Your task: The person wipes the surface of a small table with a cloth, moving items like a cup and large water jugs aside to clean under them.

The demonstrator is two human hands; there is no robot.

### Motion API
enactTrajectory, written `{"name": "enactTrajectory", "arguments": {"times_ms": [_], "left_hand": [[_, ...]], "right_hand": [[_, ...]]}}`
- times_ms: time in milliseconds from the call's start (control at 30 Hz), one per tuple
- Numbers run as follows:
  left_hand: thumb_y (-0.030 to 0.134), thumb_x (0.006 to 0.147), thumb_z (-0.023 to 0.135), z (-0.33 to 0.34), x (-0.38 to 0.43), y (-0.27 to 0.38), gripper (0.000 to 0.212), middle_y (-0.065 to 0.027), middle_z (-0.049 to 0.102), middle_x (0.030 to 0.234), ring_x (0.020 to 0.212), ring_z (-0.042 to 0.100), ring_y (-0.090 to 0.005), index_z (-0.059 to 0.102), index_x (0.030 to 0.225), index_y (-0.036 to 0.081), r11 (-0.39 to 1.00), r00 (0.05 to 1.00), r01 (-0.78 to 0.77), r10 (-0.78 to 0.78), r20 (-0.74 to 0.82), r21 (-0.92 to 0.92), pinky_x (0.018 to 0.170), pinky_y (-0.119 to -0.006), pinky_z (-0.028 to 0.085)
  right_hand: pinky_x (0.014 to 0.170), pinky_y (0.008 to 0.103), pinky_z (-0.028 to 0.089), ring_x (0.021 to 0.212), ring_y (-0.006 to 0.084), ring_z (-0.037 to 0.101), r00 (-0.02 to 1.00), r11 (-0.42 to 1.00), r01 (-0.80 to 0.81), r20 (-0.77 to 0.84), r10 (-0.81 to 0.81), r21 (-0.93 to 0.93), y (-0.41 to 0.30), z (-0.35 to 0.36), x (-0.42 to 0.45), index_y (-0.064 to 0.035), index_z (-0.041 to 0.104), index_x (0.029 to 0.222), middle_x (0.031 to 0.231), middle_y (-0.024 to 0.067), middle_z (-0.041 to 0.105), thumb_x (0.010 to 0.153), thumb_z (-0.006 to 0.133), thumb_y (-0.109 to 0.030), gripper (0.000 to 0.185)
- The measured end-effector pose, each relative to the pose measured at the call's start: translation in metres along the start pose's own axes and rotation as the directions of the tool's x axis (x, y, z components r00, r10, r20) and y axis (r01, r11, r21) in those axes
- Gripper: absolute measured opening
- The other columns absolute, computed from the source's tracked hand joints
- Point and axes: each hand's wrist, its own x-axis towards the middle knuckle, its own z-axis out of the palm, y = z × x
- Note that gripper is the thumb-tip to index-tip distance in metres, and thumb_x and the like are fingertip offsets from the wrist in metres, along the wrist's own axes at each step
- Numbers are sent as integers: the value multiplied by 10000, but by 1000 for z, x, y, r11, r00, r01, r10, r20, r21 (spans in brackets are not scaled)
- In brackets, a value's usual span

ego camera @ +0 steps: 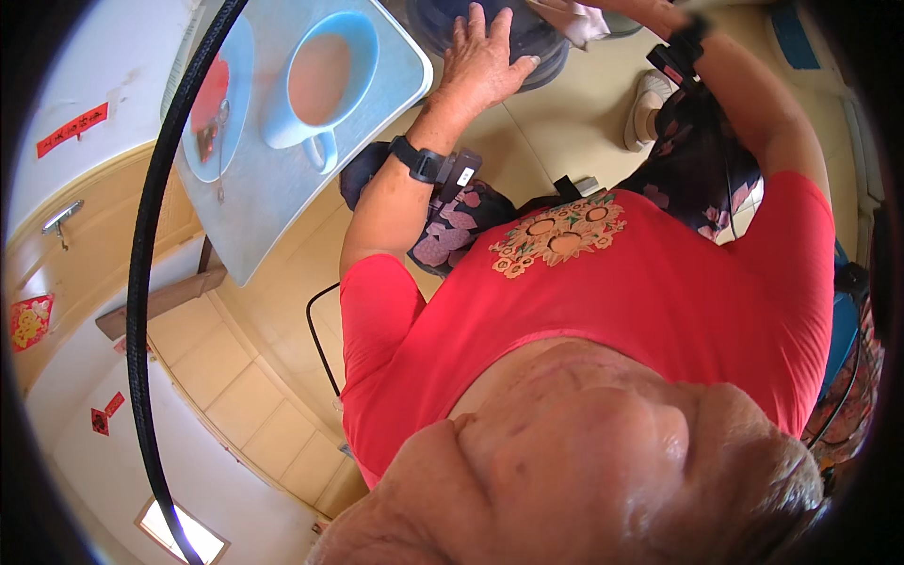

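Note:
My left hand (487,60) lies with its fingers spread on a dark, bluish rounded plastic vessel (540,70), possibly a large water bottle, at the top edge of the view. It grips nothing. My right hand (639,8) is at the top edge, cut off and blurred. A pale pinkish cloth (583,25) hangs beside it, seemingly in its fingers. To the left, a light blue mug (280,127) holding a milky brown drink stands on a small table (240,219). A blue plate (240,134) next to it carries a red item and a metal spoon (222,123).
A black cable (138,282) arcs through the left of the view. Below my arms are tiled floor (540,134), patterned trousers (452,226) and a light shoe (639,116). A wall with a metal tap (62,217) is at left. Blue furniture (840,332) shows at right.

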Motion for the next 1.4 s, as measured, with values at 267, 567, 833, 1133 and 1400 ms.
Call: {"name": "enactTrajectory", "arguments": {"times_ms": [267, 567, 833, 1133, 1400], "left_hand": [[410, 881, 706, -6, -17, 20, 772, -341, 219, 1569, 1423, 265, -571, 363, 1530, 171, 987, 1000, 14, -10, -25, 157, 1066, -661, 376], [300, 870, 713, -11, -11, 36, 774, -331, 155, 1614, 1472, 187, -560, 363, 1543, 145, 996, 1000, -13, 11, 17, 84, 1108, -670, 331], [149, 924, 497, 4, -11, 25, 671, -326, 149, 1626, 1479, 206, -539, 334, 1574, 135, 995, 994, -104, 104, -36, 6, 1213, -613, 160], [382, 934, 605, 37, -1, 7, 674, -313, 298, 1573, 1393, 388, -517, 404, 1546, 185, 935, 971, -152, 202, -128, 321, 1120, -646, 337], [407, 830, 687, 42, 18, -2, 481, -291, 672, 1015, 871, 692, -402, 652, 1121, 26, 935, 896, -182, 285, -339, 306, 770, -537, 543]], "right_hand": [[746, 434, 514, 837, 314, 607, 927, 885, 370, 55, -371, -283, 31, 53, 15, 9, 660, 995, 997, 180, 630, 893, 571, -193, 244], [1048, 452, 454, 1246, 321, 579, 855, 799, 500, 335, -395, -334, 143, 88, 46, -24, 674, 1113, 1201, 178, 671, 871, 594, -92, 264], [1017, 475, 478, 1187, 417, 566, 865, 824, 489, 276, -418, -285, 154, 70, 41, 29, 599, 1158, 1255, 240, 595, 866, 609, -32, 298], [979, 508, 487, 1170, 453, 553, 849, 836, 481, 375, -371, -263, 129, 59, -27, 61, 593, 1197, 1278, 260, 570, 828, 639, -36, 384], [1006, 534, 458, 1212, 487, 529, 988, 981, 96, 136, -74, -167, 75, 59, -59, 15, 576, 1310, 1366, 295, 528, 963, 541, -203, 411]]}}
